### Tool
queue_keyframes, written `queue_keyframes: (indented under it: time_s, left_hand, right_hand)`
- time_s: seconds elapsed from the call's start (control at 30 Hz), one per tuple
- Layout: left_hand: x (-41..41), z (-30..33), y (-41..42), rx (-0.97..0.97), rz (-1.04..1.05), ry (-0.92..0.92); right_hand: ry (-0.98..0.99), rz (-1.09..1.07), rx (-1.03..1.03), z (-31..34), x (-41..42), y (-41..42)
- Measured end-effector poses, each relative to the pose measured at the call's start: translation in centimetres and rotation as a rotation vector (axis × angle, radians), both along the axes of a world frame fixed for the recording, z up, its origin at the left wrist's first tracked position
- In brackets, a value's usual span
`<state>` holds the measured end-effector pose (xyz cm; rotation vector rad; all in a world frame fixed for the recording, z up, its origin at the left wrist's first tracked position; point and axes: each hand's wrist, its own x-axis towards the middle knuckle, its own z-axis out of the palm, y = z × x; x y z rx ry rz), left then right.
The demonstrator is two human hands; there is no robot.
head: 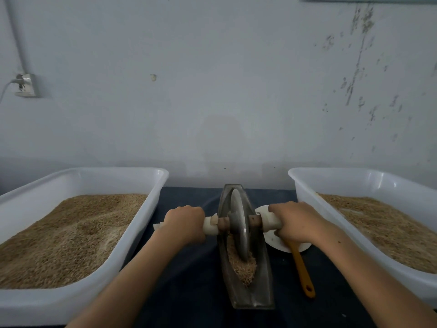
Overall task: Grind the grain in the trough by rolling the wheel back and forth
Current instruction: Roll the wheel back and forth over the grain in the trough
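Note:
A narrow boat-shaped metal trough (262, 287) lies lengthwise on the dark cloth in the middle. A metal grinding wheel (239, 223) stands upright in it, around the middle to far part. Crushed grain (243, 268) is heaped in the near part of the trough, just before the wheel. A white-wrapped axle handle (210, 227) runs through the wheel to both sides. My left hand (183, 223) grips the left end of the handle. My right hand (295, 221) grips the right end.
A large white tub (139, 240) full of grain stands to the left, and another white tub (307, 204) of grain to the right. A white plate (276, 242) and an orange-handled utensil (303, 273) lie right of the trough. A wall is close behind.

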<state>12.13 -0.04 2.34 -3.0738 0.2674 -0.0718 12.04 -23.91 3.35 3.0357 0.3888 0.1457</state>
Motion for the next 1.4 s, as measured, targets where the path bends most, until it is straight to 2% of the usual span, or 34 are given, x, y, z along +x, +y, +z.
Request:
queue_keyframes:
  time_s: [0.1,0.23,0.33,0.47,0.57,0.7,0.97,1.1,1.2,1.4]
  left_hand:
    - [-0.2,0.5,0.0,0.015,-0.023,0.042]
    - [-0.1,0.4,0.0,0.015,-0.033,0.022]
    - [0.3,-0.1,0.0,-0.002,-0.025,-0.035]
    - [0.4,-1.2,0.0,-0.067,-0.01,-0.203]
    - [0.4,-1.6,-0.1,-0.064,-0.012,-0.318]
    - [0.3,-1.3,-0.2,-0.04,-0.023,-0.302]
    - [0.1,0.2,0.3,0.009,-0.041,0.047]
    - [0.0,0.4,0.1,0.029,-0.035,0.022]
    - [0.0,0.0,0.0,0.023,-0.028,-0.058]
    - [0.1,-0.9,0.0,-0.043,0.003,-0.191]
  right_hand:
    - [0.151,-0.025,0.008,0.6,-0.3,-0.3]
    - [0.168,-0.028,0.036,0.6,-0.5,-0.2]
    - [0.03,-0.022,0.032,0.0,-0.4,0.0]
    - [-0.315,0.016,0.027,-1.7,0.2,0.3]
    - [-0.383,0.01,0.043,-2.6,0.7,0.3]
    - [-0.318,0.006,0.075,-2.4,0.6,0.0]
    - [0.123,-0.058,0.016,0.7,-0.7,0.2]
    - [0.187,-0.083,0.012,0.8,-0.6,0.2]
    - [0.102,-0.078,0.027,0.4,-0.6,0.3]
    - [-0.287,-0.004,0.073,-1.4,-0.3,0.7]
